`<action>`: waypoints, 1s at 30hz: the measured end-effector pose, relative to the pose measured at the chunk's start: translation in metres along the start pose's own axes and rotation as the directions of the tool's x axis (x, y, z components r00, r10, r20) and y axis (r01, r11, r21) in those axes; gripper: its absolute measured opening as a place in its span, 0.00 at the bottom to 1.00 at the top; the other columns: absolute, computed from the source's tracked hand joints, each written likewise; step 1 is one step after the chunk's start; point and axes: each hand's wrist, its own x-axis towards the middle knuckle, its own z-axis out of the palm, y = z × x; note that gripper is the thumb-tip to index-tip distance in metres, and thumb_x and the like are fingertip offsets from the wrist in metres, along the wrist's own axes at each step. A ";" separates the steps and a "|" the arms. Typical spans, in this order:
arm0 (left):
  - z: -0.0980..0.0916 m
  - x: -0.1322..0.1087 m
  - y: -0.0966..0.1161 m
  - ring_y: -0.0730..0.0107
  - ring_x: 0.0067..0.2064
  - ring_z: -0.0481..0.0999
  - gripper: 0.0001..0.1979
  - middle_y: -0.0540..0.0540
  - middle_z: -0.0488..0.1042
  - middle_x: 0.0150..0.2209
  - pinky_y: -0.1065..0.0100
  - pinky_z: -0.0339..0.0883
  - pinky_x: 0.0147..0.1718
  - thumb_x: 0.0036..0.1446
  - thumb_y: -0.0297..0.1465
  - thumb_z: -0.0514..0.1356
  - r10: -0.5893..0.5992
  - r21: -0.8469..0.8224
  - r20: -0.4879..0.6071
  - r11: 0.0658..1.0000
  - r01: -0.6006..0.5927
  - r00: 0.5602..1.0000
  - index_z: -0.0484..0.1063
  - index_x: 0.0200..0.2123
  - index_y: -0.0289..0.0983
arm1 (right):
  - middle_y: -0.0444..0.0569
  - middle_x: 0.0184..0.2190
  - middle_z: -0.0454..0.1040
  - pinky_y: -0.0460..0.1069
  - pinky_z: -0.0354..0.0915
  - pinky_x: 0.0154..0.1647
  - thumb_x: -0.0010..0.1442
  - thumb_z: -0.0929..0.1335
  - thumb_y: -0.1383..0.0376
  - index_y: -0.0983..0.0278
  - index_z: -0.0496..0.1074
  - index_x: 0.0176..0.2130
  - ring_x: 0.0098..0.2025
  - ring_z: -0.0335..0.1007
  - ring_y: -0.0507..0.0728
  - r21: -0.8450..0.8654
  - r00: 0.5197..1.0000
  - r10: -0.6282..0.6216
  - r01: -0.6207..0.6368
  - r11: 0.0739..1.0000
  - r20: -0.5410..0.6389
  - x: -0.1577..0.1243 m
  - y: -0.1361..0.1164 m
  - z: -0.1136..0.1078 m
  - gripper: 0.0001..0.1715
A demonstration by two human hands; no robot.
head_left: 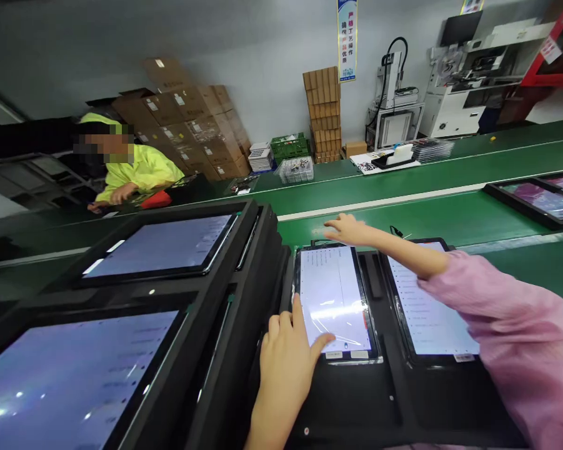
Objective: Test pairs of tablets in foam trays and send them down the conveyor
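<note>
A lit tablet point(330, 281) lies in a black foam tray point(347, 400) in front of me. My left hand point(288, 350) is at its lower left edge, fingers apart, the thumb over the bottom of the screen. Beyond the tablet's top edge, my right hand point(347, 229) reaches over the green surface, fingers spread and nothing visible in them. The right forearm, in a pink sleeve, passes over a second lit tablet point(426, 306) in the same tray.
Stacked black foam trays point(234, 312) with lit tablets point(164, 244) rise at the left. Another tray of tablets point(543, 199) lies on the green conveyor point(403, 215) at far right. Across it, a person in yellow point(145, 169) works near a clear box point(296, 170).
</note>
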 end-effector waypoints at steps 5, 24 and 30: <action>-0.006 0.014 0.013 0.57 0.41 0.70 0.30 0.40 0.71 0.39 0.62 0.67 0.37 0.67 0.44 0.48 -0.010 0.144 -0.015 0.990 0.012 1.000 0.60 0.66 0.35 | 0.57 0.55 0.68 0.67 0.64 0.58 0.68 0.59 0.49 0.54 0.65 0.62 0.58 0.64 0.67 -0.048 0.905 -0.255 0.254 0.966 -0.340 -0.126 0.089 -0.001 0.29; 0.045 -0.003 -0.038 0.44 0.53 0.72 0.44 0.33 0.73 0.55 0.49 0.69 0.43 0.62 0.56 0.41 0.013 -0.235 -0.121 0.971 -0.041 0.993 0.46 0.71 0.32 | 0.44 0.52 0.76 0.65 0.54 0.60 0.59 0.61 0.65 0.48 0.81 0.28 0.53 0.67 0.61 -0.126 0.817 -0.498 0.484 0.866 -0.289 -0.240 0.142 0.051 0.22; 0.046 -0.009 -0.035 0.46 0.53 0.71 0.42 0.35 0.72 0.56 0.48 0.68 0.44 0.64 0.56 0.40 0.070 -0.169 -0.154 0.981 -0.096 0.985 0.47 0.71 0.36 | 0.46 0.46 0.78 0.66 0.56 0.56 0.60 0.61 0.62 0.46 0.82 0.29 0.47 0.70 0.61 -0.180 0.769 -0.484 0.452 0.873 -0.416 -0.239 0.156 0.058 0.22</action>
